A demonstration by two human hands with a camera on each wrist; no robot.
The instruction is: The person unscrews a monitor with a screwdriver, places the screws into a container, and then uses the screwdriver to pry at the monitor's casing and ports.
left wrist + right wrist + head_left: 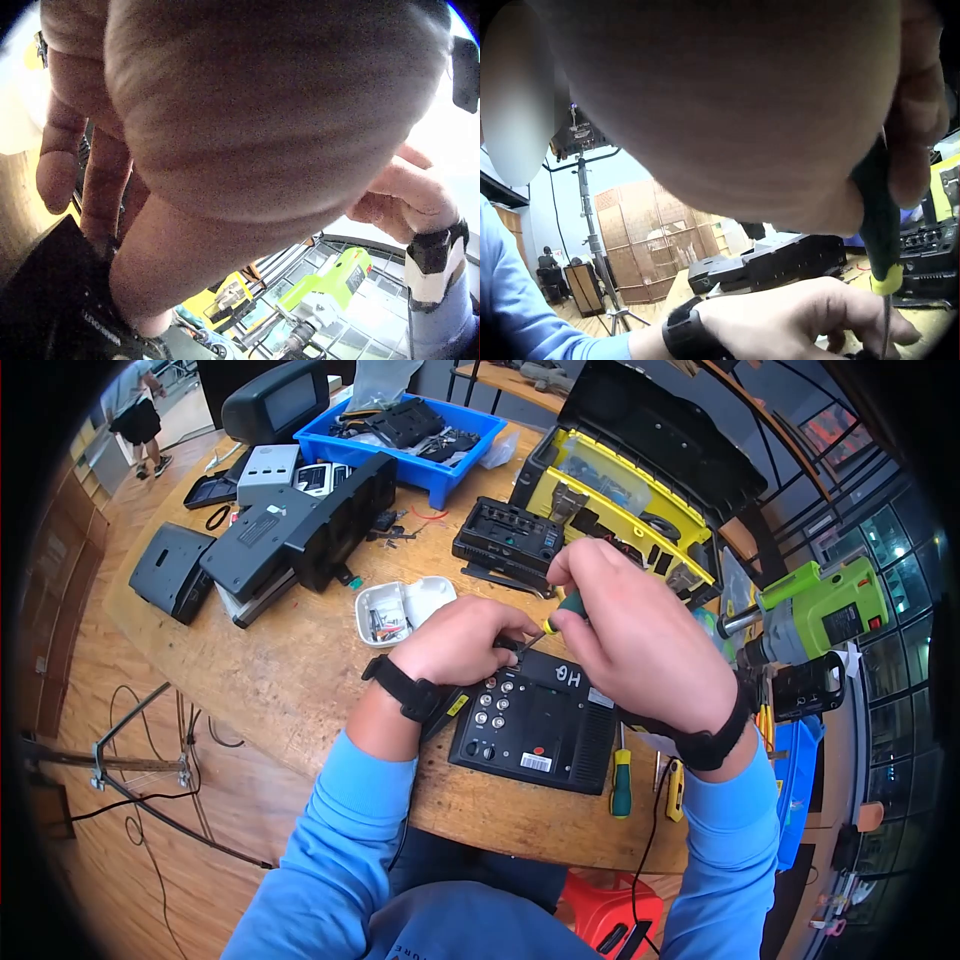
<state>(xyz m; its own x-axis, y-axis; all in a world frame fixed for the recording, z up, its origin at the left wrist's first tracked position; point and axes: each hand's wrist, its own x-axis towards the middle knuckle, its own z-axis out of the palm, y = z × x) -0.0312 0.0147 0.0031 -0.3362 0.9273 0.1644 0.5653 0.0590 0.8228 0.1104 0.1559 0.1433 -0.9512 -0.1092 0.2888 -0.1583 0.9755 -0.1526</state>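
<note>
A black electronic device (pixel 545 725) with round metal connectors and white "HQ" lettering lies on the wooden table. My left hand (pixel 455 638) is at its far left corner, thumb and fingers round the edge. The left wrist view has the thumb (pixel 150 300) against the black casing. Above that corner, my right hand (pixel 640 635) grips a screwdriver (pixel 572 606) with a green and yellow handle. Its shaft (pixel 886 322) points down close beside the left fingers; the tip is hidden in the right wrist view.
Another green screwdriver (pixel 622 785) and a yellow cutter (pixel 676 792) lie right of the device. A white box (pixel 432 592) of small parts stands beyond my left hand. Farther back are a blue bin (pixel 440 470), a yellow-black toolbox (pixel 540 470), black casings (pixel 265 530) and a green power tool (pixel 830 605).
</note>
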